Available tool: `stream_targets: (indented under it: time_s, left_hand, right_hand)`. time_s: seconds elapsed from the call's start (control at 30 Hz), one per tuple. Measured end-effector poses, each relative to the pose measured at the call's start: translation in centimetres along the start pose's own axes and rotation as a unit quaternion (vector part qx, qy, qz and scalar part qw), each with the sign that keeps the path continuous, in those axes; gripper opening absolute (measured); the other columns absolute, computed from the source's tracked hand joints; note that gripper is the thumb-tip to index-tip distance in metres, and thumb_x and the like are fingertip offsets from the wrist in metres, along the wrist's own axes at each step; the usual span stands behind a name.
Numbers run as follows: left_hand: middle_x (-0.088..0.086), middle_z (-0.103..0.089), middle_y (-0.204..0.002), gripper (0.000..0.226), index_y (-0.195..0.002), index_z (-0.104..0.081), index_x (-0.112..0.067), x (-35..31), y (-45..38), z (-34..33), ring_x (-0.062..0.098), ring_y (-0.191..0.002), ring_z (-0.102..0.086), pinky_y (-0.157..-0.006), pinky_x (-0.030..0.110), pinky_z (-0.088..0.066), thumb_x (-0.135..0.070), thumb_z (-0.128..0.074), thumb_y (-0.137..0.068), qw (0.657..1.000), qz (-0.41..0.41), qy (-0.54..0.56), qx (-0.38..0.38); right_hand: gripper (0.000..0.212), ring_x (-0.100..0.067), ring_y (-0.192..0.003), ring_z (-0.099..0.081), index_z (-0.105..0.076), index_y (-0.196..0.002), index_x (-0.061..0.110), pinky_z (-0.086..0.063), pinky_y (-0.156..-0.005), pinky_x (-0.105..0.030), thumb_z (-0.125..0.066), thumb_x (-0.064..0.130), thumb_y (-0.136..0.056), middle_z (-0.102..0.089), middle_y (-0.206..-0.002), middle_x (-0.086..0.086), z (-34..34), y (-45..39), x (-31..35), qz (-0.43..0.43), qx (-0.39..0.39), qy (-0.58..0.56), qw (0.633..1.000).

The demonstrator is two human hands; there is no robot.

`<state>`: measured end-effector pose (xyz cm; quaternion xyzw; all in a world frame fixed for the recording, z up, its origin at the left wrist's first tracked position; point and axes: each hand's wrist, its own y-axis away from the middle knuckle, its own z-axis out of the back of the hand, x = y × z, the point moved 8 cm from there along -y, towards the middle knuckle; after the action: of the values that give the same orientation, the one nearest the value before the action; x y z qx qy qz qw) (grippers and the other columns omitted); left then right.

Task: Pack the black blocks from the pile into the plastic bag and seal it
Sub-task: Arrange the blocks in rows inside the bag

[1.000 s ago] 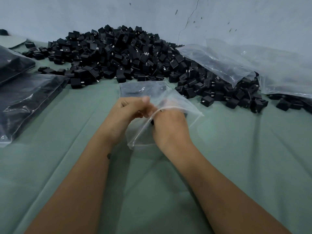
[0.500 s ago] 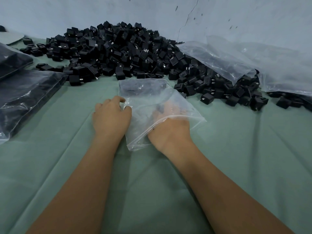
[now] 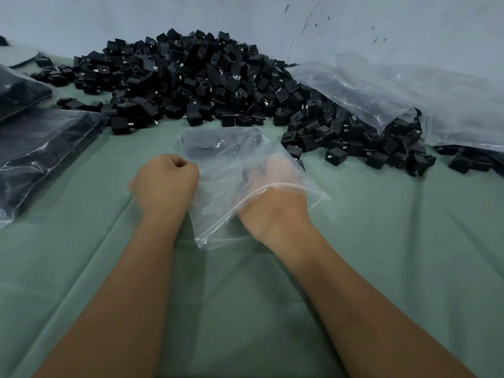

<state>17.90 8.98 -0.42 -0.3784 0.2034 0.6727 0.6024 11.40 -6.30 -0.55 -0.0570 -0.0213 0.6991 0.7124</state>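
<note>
A clear zip plastic bag (image 3: 218,159) lies on the green cloth in front of the big pile of black blocks (image 3: 196,83). My right hand (image 3: 275,203) is pushed into the bag's mouth up to the wrist. Its fingers show only dimly through the plastic, with dark shapes beside them, so their pose is unclear. My left hand (image 3: 166,184) is curled into a fist at the bag's left edge and grips that edge. A dark patch shows through the far end of the bag.
Filled plastic bags (image 3: 41,148) lie at the left. Large clear plastic bags (image 3: 381,96) drape over the blocks at the right, and loose blocks (image 3: 381,154) spread toward the right edge. A pale wall (image 3: 272,17) stands behind. Green cloth (image 3: 245,309) covers the table.
Both hands were together at the bag's mouth, pulling it apart. My right hand has since slid inside the bag, and my left hand has moved to its left edge and curled into a fist.
</note>
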Motion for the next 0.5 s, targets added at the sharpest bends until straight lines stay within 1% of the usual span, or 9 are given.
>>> stream_targets:
  time_s: [0.03, 0.07, 0.13, 0.17, 0.23, 0.3, 0.33, 0.4, 0.5]
  left_hand:
    - [0.001, -0.068, -0.076, 0.019, -0.081, -0.071, -0.017, -0.5, -0.1, 0.0, 0.032, -0.088, -0.061, -0.095, 0.042, -0.044, -0.023, -0.052, -0.080, 0.999, -0.027, -0.024, -0.012]
    - [-0.003, -0.067, -0.081, 0.018, -0.084, -0.071, -0.022, -1.2, 0.0, 0.0, 0.030, -0.095, -0.059, -0.095, 0.039, -0.040, -0.025, -0.053, -0.082, 0.997, -0.060, -0.039, -0.021]
    - [-0.006, -0.064, -0.095, 0.023, -0.094, -0.072, -0.028, -2.5, 0.3, -0.4, 0.027, -0.107, -0.052, -0.093, 0.037, -0.034, -0.029, -0.052, -0.083, 0.991, -0.131, -0.028, -0.009]
    - [-0.005, -0.065, -0.105, 0.030, -0.100, -0.072, -0.028, -3.0, 0.5, -0.9, 0.026, -0.112, -0.050, -0.096, 0.038, -0.034, -0.032, -0.049, -0.081, 0.987, -0.160, -0.010, 0.013]
    - [-0.005, -0.062, -0.128, 0.044, -0.114, -0.070, -0.028, -3.5, 0.8, -2.0, 0.023, -0.127, -0.044, -0.109, 0.040, -0.031, -0.036, -0.045, -0.078, 0.978, -0.198, 0.000, 0.062]
    - [-0.008, -0.051, -0.145, 0.045, -0.129, -0.062, -0.031, -3.1, 0.7, -3.1, 0.020, -0.141, -0.031, -0.118, 0.041, -0.021, -0.036, -0.048, -0.086, 0.973, -0.205, -0.018, 0.103]
    - [-0.008, -0.043, -0.151, 0.044, -0.135, -0.056, -0.034, -2.8, 0.6, -3.6, 0.018, -0.146, -0.023, -0.120, 0.041, -0.016, -0.033, -0.051, -0.091, 0.972, -0.202, -0.029, 0.119]
    - [-0.008, -0.031, -0.158, 0.047, -0.144, -0.044, -0.037, -2.4, 0.5, -4.6, 0.016, -0.150, -0.012, -0.121, 0.043, -0.011, -0.032, -0.049, -0.097, 0.966, -0.202, -0.060, 0.150]
    - [-0.006, -0.016, -0.163, 0.052, -0.150, -0.029, -0.040, -2.1, 0.5, -5.8, 0.016, -0.151, -0.003, -0.122, 0.044, -0.006, -0.039, -0.041, -0.100, 0.949, -0.216, -0.134, 0.186]
  right_hand:
    - [0.015, -0.023, -0.079, -0.052, -0.053, -0.083, 0.019, -0.041, -0.073, -0.039, -0.048, 0.005, -0.086, -0.052, -0.088, 0.001, -0.2, 0.1, -0.1, -0.006, 0.002, -0.012, 1.000]
    - [0.015, -0.025, -0.092, -0.055, -0.055, -0.093, 0.022, -0.041, -0.076, -0.040, -0.047, 0.009, -0.089, -0.055, -0.098, 0.000, -0.2, 0.1, -0.3, -0.016, -0.001, -0.030, 0.999]
    - [0.014, -0.027, -0.106, -0.053, -0.053, -0.104, 0.023, -0.042, -0.086, -0.040, -0.044, 0.024, -0.094, -0.055, -0.110, -0.003, 0.5, 0.1, -0.9, -0.042, -0.030, -0.060, 0.997]
    - [0.021, -0.028, -0.109, -0.052, -0.054, -0.111, 0.021, -0.043, -0.088, -0.041, -0.043, 0.031, -0.095, -0.055, -0.117, -0.005, 0.9, 0.2, -1.1, -0.050, -0.050, -0.062, 0.996]
    - [0.029, -0.029, -0.110, -0.055, -0.056, -0.118, 0.020, -0.042, -0.081, -0.041, -0.045, 0.035, -0.095, -0.057, -0.122, -0.006, 0.4, 0.5, -0.9, -0.046, -0.026, -0.065, 0.996]
    - [0.029, -0.029, -0.107, -0.058, -0.058, -0.117, 0.019, -0.039, -0.074, -0.039, -0.045, 0.034, -0.097, -0.061, -0.119, -0.006, -0.2, 0.9, -0.8, -0.043, -0.006, -0.054, 0.998]
    - [0.030, -0.030, -0.109, -0.057, -0.057, -0.120, 0.018, -0.040, -0.078, -0.040, -0.045, 0.033, -0.097, -0.061, -0.120, -0.007, -0.1, 1.0, -0.8, -0.048, -0.002, -0.049, 0.998]
    - [0.034, -0.032, -0.116, -0.052, -0.051, -0.126, 0.015, -0.042, -0.090, -0.043, -0.045, 0.029, -0.096, -0.054, -0.128, -0.010, -0.1, 0.7, -1.0, -0.052, -0.003, -0.051, 0.997]
    - [0.041, -0.032, -0.125, -0.037, -0.039, -0.132, 0.015, -0.038, -0.103, -0.043, -0.044, 0.026, -0.093, -0.031, -0.140, -0.012, -0.2, -0.3, -0.9, -0.034, -0.002, 0.015, 0.999]
